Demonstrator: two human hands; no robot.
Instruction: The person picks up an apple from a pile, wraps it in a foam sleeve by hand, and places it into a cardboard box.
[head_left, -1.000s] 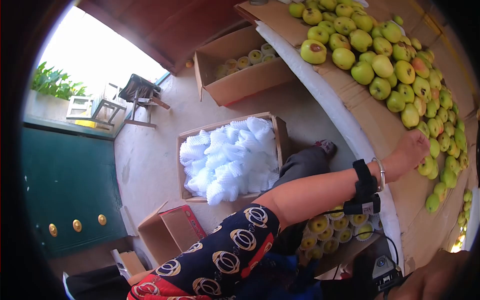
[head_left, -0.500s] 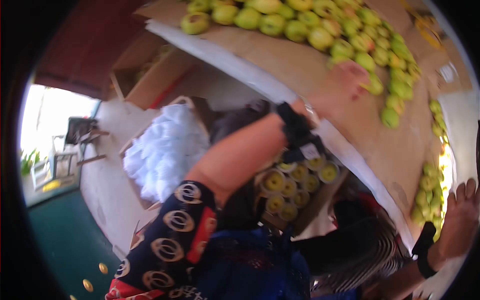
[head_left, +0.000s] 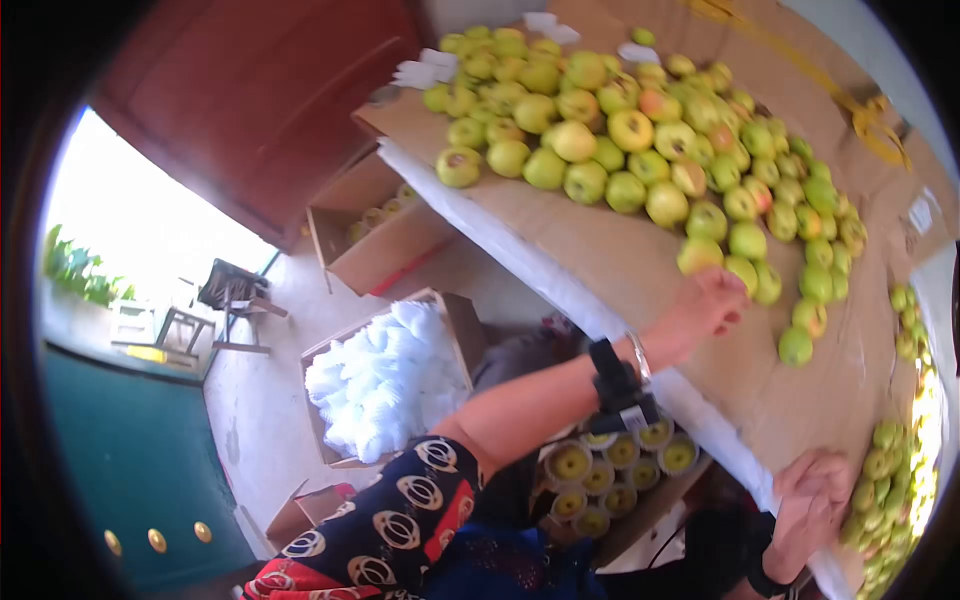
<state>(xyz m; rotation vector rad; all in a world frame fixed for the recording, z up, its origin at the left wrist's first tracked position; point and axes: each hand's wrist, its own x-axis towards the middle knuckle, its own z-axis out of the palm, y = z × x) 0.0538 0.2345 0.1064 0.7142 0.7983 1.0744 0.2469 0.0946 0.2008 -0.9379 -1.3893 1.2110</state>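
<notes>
The left hand (head_left: 712, 305) reaches across the worktop (head_left: 640, 265) from its near edge, fingers loosely curled and holding nothing, just short of a green apple (head_left: 700, 254) at the pile's near rim. The right hand (head_left: 815, 500) lies flat and spread by the near edge, farther from that apple, with bare cardboard between them

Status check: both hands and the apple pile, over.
Left hand open, reaching at an apple on the pile's near edge, nothing gripped. Right hand flat on the cardboard tabletop, empty. Nothing in the way.
</notes>
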